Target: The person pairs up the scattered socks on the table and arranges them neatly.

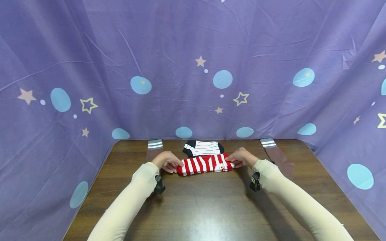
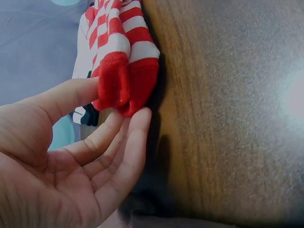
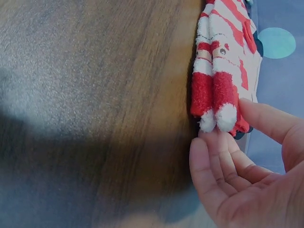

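A pair of red-and-white striped socks lies sideways at the middle of the table, one sock against the other. My left hand pinches their left end; in the left wrist view the thumb is against the plain red part and the fingers curl round the tip. At the other end my right hand holds the socks between thumb and fingers. The right wrist view shows fuzzy red and white patches there, with a small face design. Just behind them lies a white sock with black lines and black ends.
On the left lies a brownish sock with a grey, white-striped cuff, partly hidden behind my left hand. A similar sock lies on the right, beyond my right hand. A purple curtain surrounds the wooden table at the back and sides.
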`<state>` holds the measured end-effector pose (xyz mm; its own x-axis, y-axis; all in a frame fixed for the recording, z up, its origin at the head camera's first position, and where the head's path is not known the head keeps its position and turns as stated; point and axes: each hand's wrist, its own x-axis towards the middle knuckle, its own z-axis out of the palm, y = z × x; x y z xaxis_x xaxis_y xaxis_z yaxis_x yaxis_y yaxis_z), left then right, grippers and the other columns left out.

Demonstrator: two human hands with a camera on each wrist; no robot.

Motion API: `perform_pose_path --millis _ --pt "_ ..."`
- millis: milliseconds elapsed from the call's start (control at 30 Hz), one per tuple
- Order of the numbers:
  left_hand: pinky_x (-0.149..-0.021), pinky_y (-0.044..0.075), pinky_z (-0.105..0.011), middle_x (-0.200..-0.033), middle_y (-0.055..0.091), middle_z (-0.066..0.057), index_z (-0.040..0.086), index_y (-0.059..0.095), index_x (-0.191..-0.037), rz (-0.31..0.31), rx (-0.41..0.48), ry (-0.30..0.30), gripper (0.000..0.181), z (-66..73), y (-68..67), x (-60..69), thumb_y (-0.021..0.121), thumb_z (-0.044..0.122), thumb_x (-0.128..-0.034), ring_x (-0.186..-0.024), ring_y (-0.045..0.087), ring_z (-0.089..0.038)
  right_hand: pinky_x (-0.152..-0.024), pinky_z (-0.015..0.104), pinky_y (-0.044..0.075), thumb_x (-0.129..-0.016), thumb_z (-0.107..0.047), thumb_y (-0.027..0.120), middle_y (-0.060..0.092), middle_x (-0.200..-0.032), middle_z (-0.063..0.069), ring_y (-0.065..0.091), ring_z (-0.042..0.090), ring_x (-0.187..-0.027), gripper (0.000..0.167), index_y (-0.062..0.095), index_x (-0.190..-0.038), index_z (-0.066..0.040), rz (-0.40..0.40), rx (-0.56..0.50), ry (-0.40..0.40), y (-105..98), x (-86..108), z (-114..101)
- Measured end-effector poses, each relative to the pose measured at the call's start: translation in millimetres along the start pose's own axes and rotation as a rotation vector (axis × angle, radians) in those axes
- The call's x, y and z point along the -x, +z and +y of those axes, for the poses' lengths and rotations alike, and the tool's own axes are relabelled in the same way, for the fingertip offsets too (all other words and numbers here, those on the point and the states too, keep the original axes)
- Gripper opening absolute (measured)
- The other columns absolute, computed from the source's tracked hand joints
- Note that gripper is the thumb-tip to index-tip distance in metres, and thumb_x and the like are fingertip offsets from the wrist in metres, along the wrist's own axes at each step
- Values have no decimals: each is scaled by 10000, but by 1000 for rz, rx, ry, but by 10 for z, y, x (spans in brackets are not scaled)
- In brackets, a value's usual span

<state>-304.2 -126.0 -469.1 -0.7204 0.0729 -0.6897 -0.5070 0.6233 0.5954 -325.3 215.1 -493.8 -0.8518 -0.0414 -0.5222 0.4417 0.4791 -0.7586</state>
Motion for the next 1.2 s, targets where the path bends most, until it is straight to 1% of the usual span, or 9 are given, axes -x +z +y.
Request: perform_pose_path --millis 133,233,333,467,633,767,867,1033,1200 --pt "-703 595 -203 -856 663 -42 56 632 -882 -5 18 -1 141 -7 14 -40 728 156 -910 -640 615 -84 -754 382 631 -879 -124 788 694 -800 34 665 176 -758 226 683 -1000 35 12 22 12 8 5 8" --pt "-662 578 -184 -831 657 -21 71 612 -874 9 42 8 147 -13 8 -79 727 155 -910 -639 603 -79 -719 363 625 -876 -109 781 699 -789 36 668 171 -746 201 694 -989 32 1 23 13 6 -11 19" --pt "-640 575 -192 -819 657 -15 71 600 -893 39 74 29 164 1 -12 -92 741 156 -902 -642 607 -89 -669 325 609 -871 -100 774 685 -743 19 662 149 -702 144 685 -928 -1 -18 11 13 0 -31 31" --pt "-658 591 -225 -799 652 -10 71 596 -896 94 108 62 179 33 -17 -86 761 142 -888 -654 612 -107 -662 316 604 -874 -91 761 672 -704 3 657 133 -667 115 664 -884 -28 -32 -5 11 -15 -29 30" --pt "-695 602 -261 -746 624 -4 84 622 -827 166 127 108 163 37 16 -110 779 106 -864 -650 594 -115 -656 310 597 -882 -77 751 683 -692 2 656 126 -657 107 665 -906 -18 -21 -31 7 -22 -14 20" --pt "-715 606 -294 -733 620 -11 65 671 -838 210 142 136 120 31 33 -143 787 90 -855 -662 587 -129 -639 305 589 -882 -69 750 685 -695 2 652 119 -652 111 671 -930 -8 -6 -67 -9 -14 -15 18" --pt "-715 603 -306 -714 615 -5 58 672 -841 238 159 138 123 30 37 -175 792 81 -851 -670 588 -135 -650 311 590 -884 -65 746 679 -698 2 643 117 -649 120 660 -944 -6 1 -87 -25 -3 -18 16" --pt "-709 598 -311 -682 600 5 60 643 -821 287 186 113 160 37 51 -227 801 63 -845 -674 592 -139 -680 331 601 -882 -54 741 665 -699 -3 624 114 -644 162 649 -993 19 21 -110 -45 7 -19 15" --pt "-719 611 -322 -690 615 -2 15 675 -879 322 196 97 162 44 78 -253 823 47 -820 -670 606 -142 -677 335 608 -879 -46 743 673 -705 0 628 114 -650 182 658 -1014 39 34 -115 -41 -3 -23 18"
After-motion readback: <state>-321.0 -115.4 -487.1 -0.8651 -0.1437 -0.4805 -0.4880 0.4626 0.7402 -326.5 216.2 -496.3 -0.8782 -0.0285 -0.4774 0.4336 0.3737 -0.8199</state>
